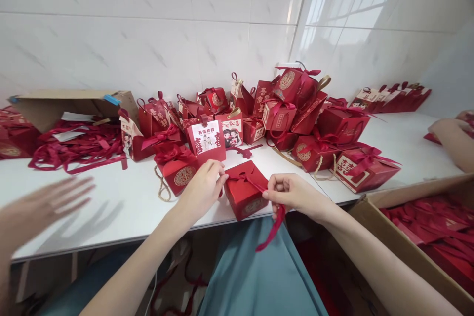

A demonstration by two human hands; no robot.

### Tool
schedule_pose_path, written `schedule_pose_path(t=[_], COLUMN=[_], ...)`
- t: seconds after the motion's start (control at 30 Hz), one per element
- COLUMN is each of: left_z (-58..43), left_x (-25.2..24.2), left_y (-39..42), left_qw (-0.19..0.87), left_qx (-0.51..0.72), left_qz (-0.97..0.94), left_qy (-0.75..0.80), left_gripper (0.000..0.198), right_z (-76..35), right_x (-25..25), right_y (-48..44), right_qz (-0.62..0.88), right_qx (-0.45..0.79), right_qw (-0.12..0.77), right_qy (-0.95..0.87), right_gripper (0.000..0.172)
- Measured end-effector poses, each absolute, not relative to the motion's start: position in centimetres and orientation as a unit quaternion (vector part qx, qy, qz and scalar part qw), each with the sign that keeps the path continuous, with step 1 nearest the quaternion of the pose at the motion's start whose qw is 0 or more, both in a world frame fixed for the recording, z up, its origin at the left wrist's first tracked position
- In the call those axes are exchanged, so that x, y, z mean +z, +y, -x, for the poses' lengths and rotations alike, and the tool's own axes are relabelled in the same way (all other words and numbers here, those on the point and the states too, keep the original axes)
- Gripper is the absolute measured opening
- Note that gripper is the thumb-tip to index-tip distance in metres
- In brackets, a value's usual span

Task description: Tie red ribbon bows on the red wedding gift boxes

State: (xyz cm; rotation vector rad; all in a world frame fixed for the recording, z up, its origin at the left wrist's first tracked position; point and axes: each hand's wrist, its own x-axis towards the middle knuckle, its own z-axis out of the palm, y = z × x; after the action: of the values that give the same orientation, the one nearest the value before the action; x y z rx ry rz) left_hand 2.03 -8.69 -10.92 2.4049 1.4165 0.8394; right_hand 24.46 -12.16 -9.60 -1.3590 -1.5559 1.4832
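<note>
A small red gift box [242,196] with a gold emblem sits at the front edge of the white table [111,207]. A red ribbon [272,229] runs across its top and hangs down off the table edge. My left hand [202,188] pinches the ribbon at the box's left top corner. On the box's right side my right hand [292,192] pinches the same ribbon, with the loose end dangling below it.
Many finished red gift boxes [281,113] are piled behind. Loose red ribbons [77,145] lie by an open cardboard box [55,103] at left. A carton of flat red boxes [437,237] stands at right. Another person's blurred hand [40,207] is at left, another arm [454,136] at far right.
</note>
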Motion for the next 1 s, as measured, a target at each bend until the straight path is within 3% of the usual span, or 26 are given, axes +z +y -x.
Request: schedule_pose_path(t=[0.17,0.3,0.43,0.63,0.73,0.9,1.0], left_z=[-1.4,-1.2,-1.6,-1.5,-1.3,-1.6,-1.6], left_x=[-10.1,-9.1,-9.0,-10.1,-10.4,-10.2,-9.7], left_y=[-7.9,-9.7,-12.6,-12.3,-10.5,-9.0,-9.6], left_qw=[0.167,0.138,0.125,0.139,0.141,0.054,0.099], left_qx=[0.262,0.271,0.236,0.217,0.267,0.353,0.344], left_qz=[-0.771,-0.762,-0.800,-0.850,-0.853,-0.811,-0.782], left_qy=[0.556,0.572,0.537,0.459,0.425,0.464,0.511], left_gripper=[0.016,0.021,0.034,0.010,0.016,0.015,0.010], right_z=[-25.8,-26.2,-25.6,-25.2,-25.4,-25.4,-25.3], right_x=[-9.8,-10.2,-9.9,-9.1,-9.0,-9.7,-10.2], right_y=[-11.9,-11.8,-12.0,-12.1,-12.2,-12.7,-12.9], right_qz=[0.505,0.480,0.462,0.435,0.427,0.430,0.435], right_qx=[0.574,0.605,0.645,0.667,0.666,0.667,0.675], right_qw=[0.276,0.217,0.227,0.262,0.278,0.294,0.298], right_qy=[-0.582,-0.597,-0.564,-0.545,-0.544,-0.532,-0.516], right_gripper=[0.030,0.033,0.037,0.039,0.039,0.040,0.041])
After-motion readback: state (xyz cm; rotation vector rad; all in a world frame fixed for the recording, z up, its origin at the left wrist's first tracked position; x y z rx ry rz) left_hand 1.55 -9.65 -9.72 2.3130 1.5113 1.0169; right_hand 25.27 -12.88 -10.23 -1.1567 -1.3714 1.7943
